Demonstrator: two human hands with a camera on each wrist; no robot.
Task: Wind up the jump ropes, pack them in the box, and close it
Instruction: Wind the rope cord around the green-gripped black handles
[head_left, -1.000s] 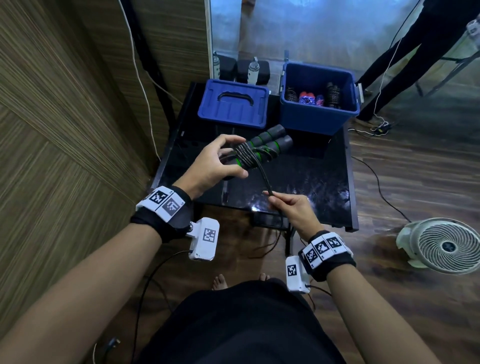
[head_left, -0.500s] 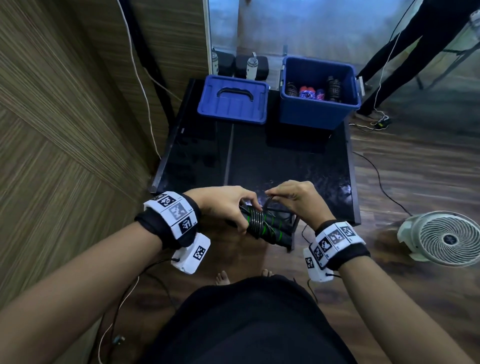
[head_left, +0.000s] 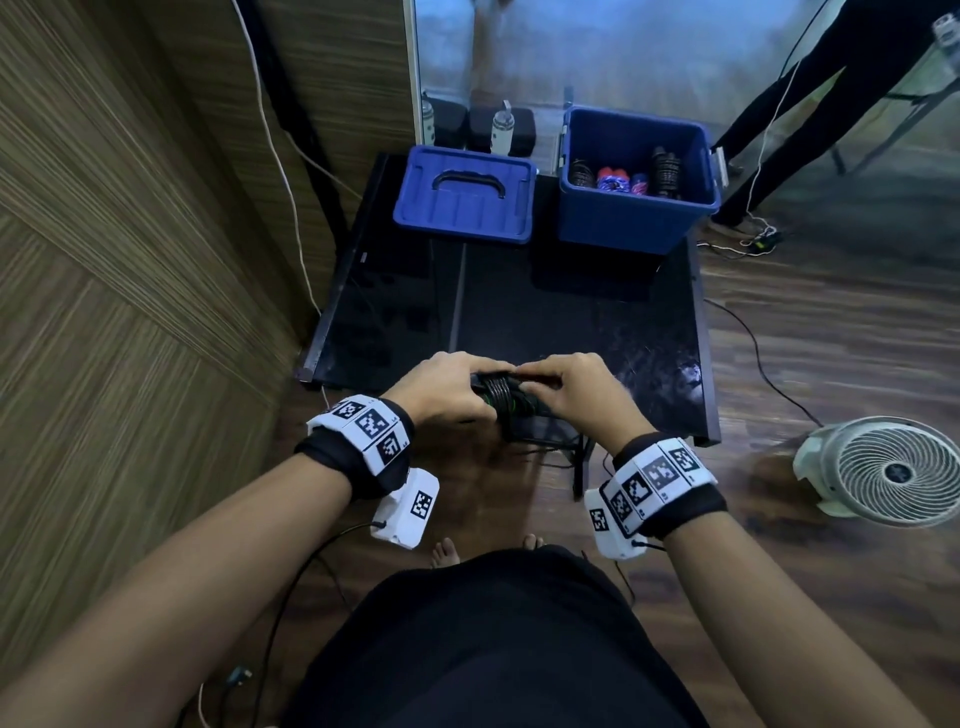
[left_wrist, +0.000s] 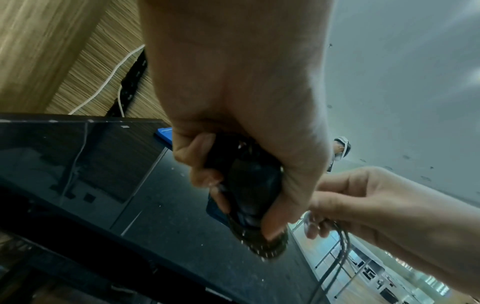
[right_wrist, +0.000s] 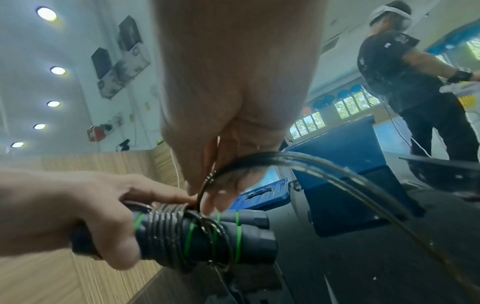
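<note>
A jump rope (head_left: 506, 401) with two black handles ringed in green (right_wrist: 207, 240) is held over the near edge of the black table (head_left: 519, 312). Several turns of its black cable are wound round the paired handles. My left hand (head_left: 449, 389) grips the handles at one end. My right hand (head_left: 574, 387) pinches a loop of the loose cable (right_wrist: 311, 162) right against the coils. The open blue box (head_left: 623, 226) stands at the table's back right with several wound ropes inside. Its blue lid (head_left: 465, 200) lies flat at the back left.
A white floor fan (head_left: 888, 470) stands on the wooden floor to the right. A wood-panelled wall runs along the left. Another person's legs (head_left: 810, 104) are at the back right, with cables trailing on the floor.
Both hands have drawn the rope bundle back from mid-table to the near edge. My right hand has come up from the stretched cable to the coils beside my left hand.
</note>
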